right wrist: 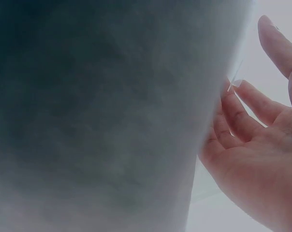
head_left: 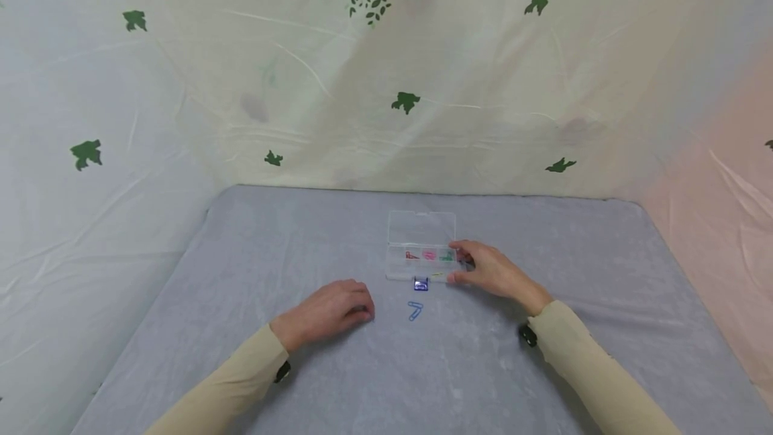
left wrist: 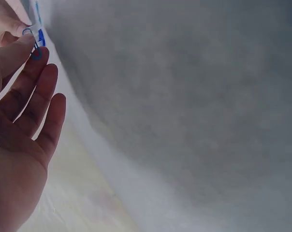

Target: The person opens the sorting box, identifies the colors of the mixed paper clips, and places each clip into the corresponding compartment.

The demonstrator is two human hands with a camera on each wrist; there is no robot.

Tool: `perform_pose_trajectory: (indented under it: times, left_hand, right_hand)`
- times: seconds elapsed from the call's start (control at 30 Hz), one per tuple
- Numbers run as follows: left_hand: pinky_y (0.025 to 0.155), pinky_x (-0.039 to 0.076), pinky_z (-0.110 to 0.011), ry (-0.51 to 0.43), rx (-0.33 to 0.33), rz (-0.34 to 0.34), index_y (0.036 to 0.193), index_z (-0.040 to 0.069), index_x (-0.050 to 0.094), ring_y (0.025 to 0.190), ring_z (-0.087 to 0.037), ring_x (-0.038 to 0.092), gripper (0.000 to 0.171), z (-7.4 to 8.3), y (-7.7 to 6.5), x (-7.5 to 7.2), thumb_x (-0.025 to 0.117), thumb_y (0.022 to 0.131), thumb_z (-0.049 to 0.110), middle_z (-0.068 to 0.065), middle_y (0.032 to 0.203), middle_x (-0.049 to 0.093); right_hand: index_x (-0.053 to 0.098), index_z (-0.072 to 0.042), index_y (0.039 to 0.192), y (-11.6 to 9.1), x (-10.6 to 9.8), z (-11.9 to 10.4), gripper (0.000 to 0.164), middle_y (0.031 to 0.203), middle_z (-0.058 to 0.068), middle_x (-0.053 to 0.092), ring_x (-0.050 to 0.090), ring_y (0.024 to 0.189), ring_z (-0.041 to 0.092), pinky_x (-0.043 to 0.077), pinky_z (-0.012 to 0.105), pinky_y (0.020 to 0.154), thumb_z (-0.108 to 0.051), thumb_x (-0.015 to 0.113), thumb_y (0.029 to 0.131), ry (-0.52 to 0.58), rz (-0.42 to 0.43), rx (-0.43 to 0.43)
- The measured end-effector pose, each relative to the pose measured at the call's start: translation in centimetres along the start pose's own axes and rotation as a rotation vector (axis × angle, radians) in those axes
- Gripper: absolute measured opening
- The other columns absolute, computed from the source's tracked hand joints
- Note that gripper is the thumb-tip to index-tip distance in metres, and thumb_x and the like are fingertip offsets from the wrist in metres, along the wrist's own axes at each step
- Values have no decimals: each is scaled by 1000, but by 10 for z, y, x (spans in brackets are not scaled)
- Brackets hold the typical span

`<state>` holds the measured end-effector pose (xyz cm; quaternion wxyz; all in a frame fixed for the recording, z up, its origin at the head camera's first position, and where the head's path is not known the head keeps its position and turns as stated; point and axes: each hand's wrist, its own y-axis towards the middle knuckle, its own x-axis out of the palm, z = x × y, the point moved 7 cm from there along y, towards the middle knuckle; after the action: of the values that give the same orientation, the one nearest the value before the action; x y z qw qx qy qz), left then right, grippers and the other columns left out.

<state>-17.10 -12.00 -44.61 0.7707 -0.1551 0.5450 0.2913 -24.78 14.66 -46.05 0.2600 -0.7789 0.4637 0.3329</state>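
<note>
An open clear plastic compartment box (head_left: 395,267) lies on the grey cloth with its lid (head_left: 421,227) folded back. Small red (head_left: 412,255), pink (head_left: 429,254) and green (head_left: 446,256) pieces sit in its back row, a yellow piece (head_left: 437,274) nearer the front. My right hand (head_left: 492,270) holds the box's right end, thumb at the front corner, fingers behind. My left hand (head_left: 329,311) is low over the cloth, left of the box; the left wrist view shows its thumb and index finger pinching a blue paper clip (left wrist: 36,54). That clip is hidden in the head view.
Two blue paper clips (head_left: 415,313) lie on the cloth in front of the box. A small dark-blue piece with a pale middle (head_left: 421,284) is at the box's front edge. The grey-covered table (head_left: 302,227) meets a leaf-patterned hanging sheet (head_left: 338,106) behind.
</note>
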Motion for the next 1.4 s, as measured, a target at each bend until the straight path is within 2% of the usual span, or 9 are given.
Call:
perform_pose_trajectory:
  times: [0.17, 0.5, 0.73, 1.1, 1.3, 1.4]
  left_hand:
    - [87, 55, -30, -15, -44, 14, 103, 18, 75, 91, -7, 62, 6, -1, 4, -7, 74, 97, 15, 10, 99, 69]
    - [86, 57, -34, -41, -34, 137, 104, 12, 76, 93, -11, 65, 8, 2, 14, -20, 74, 97, 12, 5, 99, 71]
    - [90, 56, -35, -64, -55, 206, 106, 12, 75, 99, -13, 65, 11, 0, 18, -23, 72, 97, 7, 3, 103, 72]
    - [89, 56, -35, -78, -87, 303, 107, 11, 75, 96, -14, 63, 13, -2, 30, -27, 73, 96, 4, 1, 103, 71]
    - [86, 57, -35, -98, -84, 365, 104, 9, 77, 94, -16, 66, 10, -4, 39, -29, 73, 95, 4, 0, 101, 72]
    - [86, 56, -35, -109, -100, 376, 104, 10, 77, 95, -15, 66, 10, -6, 44, -28, 74, 96, 5, 1, 101, 73]
  right_hand:
    - [52, 2, 147, 1, 0, 0, 73, 130, 17, 66, 62, 119, 30, 50, 53, 102, -32, 82, 91, -5, 3, -6]
    - [52, 2, 147, 1, 0, 1, 73, 132, 17, 65, 62, 120, 31, 49, 53, 103, -33, 82, 91, -3, 2, -3]
    - [51, 1, 148, 1, 1, 1, 74, 133, 17, 65, 61, 121, 31, 49, 53, 103, -32, 83, 90, 4, -1, 12]
    - [52, 1, 148, 1, 1, 1, 74, 130, 16, 66, 62, 119, 30, 50, 52, 102, -33, 83, 90, -3, 0, 6]
    - [52, 1, 148, 0, 0, 1, 73, 128, 14, 66, 62, 117, 29, 50, 52, 101, -33, 83, 90, -13, 0, 2]
    - [51, 1, 148, 0, 0, 1, 74, 127, 13, 66, 62, 115, 27, 50, 52, 101, -32, 83, 90, -10, 1, 3]
